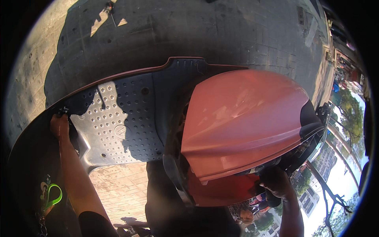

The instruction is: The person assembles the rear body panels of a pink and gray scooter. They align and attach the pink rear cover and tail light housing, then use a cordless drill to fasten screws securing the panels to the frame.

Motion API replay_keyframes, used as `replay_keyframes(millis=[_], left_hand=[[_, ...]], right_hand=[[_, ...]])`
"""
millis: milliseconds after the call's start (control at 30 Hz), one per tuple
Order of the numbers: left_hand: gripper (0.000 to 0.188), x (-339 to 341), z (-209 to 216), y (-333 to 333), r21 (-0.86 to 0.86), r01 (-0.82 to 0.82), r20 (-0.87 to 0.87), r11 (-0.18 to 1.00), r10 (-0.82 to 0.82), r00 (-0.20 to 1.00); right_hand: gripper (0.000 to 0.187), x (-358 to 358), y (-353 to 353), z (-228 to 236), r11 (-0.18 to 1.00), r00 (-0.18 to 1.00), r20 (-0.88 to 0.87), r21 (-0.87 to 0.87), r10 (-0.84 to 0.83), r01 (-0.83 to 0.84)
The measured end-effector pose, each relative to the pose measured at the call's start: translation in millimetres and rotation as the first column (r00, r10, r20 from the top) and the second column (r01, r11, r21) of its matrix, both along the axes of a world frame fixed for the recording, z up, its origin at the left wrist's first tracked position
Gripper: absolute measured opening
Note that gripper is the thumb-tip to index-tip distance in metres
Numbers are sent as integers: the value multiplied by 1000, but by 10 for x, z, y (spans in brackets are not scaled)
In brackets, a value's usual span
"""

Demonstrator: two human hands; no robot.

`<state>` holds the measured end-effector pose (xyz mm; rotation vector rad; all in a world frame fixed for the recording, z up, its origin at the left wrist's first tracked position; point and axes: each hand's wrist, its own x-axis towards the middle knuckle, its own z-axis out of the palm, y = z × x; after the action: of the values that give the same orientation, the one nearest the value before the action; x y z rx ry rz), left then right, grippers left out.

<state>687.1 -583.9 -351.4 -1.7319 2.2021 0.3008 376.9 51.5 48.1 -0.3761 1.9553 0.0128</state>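
Note:
A scooter lies across my view, with a glossy red front panel [242,122] on the right and a black, studded footboard [136,100] left of it. At the footboard's left end, my left hand [60,125] is closed beside a small metal fitting [64,111]; what its fingers hold is hidden. Below the red panel's lower right edge, my right hand [277,182] curls its fingers round a dark handlebar grip [272,198], partly covered by the hand.
Left of my left forearm is a dark, smooth surface with a lime-green strap [54,197] and a chain [42,224]. Grey paving [166,31] stretches beyond the scooter; a small tool-like object [109,8] lies there. Another person [247,216], trees and buildings show at the lower right.

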Motion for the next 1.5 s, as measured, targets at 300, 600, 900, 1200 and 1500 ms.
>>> replay_keyframes(millis=[300, 600, 900, 1200, 1500], left_hand=[[7, 482, 392, 88, 504, -218, -674, 836, 538, 505], [20, -324, 2585, 1640, 614, 700, -113, 366, 918, -381], [25, -941, 4387, 2661, 203, 920, 105, 335, 927, -360], [8, -704, 5006, 3526, 578, 772, -240, 264, 959, -148], [21, -526, 4278, 5513, 979, 168, -178, 112, 876, 449]], right_hand=[[60, 27, 87, 133, 840, 840, -3, -6, -543, 543], [62, 183, 461, 606, 728, 731, 15, -88, -682, 680], [60, 823, 1654, 1436, 748, 799, -11, -357, -602, 559], [55, 1757, 3054, 1737, 647, 687, -10, -347, -727, 679], [58, 2644, 3724, 1580, 389, 410, -32, -395, -911, 833]])
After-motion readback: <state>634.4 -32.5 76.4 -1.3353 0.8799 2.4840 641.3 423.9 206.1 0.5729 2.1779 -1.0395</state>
